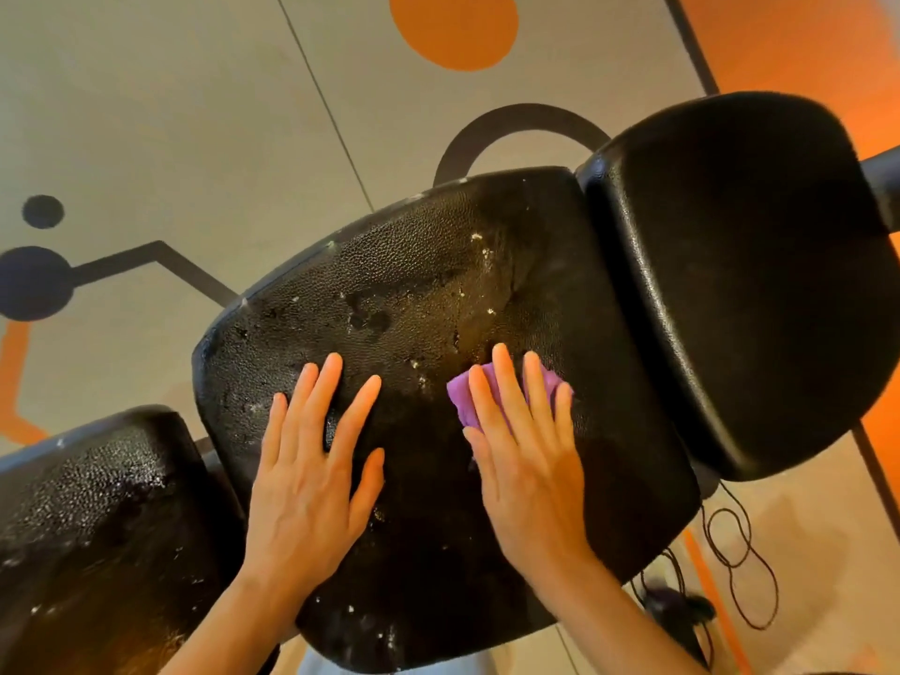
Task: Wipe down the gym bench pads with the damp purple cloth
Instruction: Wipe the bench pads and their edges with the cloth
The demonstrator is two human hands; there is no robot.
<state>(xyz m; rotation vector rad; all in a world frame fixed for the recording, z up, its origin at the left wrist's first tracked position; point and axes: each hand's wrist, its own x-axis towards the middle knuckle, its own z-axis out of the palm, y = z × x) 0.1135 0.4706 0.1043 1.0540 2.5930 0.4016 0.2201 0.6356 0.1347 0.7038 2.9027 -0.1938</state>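
A grey floor point(170, 114) painted with orange and black shapes fills the far side of the view, an orange disc point(453, 26) at the top and black dots joined by a line at the left. Across it runs a black gym bench in three pads. The middle pad point(438, 294), the largest in view, has a pebbled surface flecked with white specks and a wet sheen. The right pad point(740, 265) is smoother and looks cleaner, with a dark bar passing behind its far right edge. The left pad point(97, 518), cut off by the frame at the near left, carries the same speckled shine.

Both bare hands lie on the middle pad. The left hand point(311, 475) lies flat, fingers spread wide, palm on the vinyl with nothing under it. The right hand point(526, 460), just beside it, presses down with straight fingers held close together on the purple cloth point(467, 397); only the cloth's far and left edges show past the fingers, the rest is covered by the hand.

At the near right, below the pads, thin black cords point(740, 562) loop on the floor beside a dark, blurred object.
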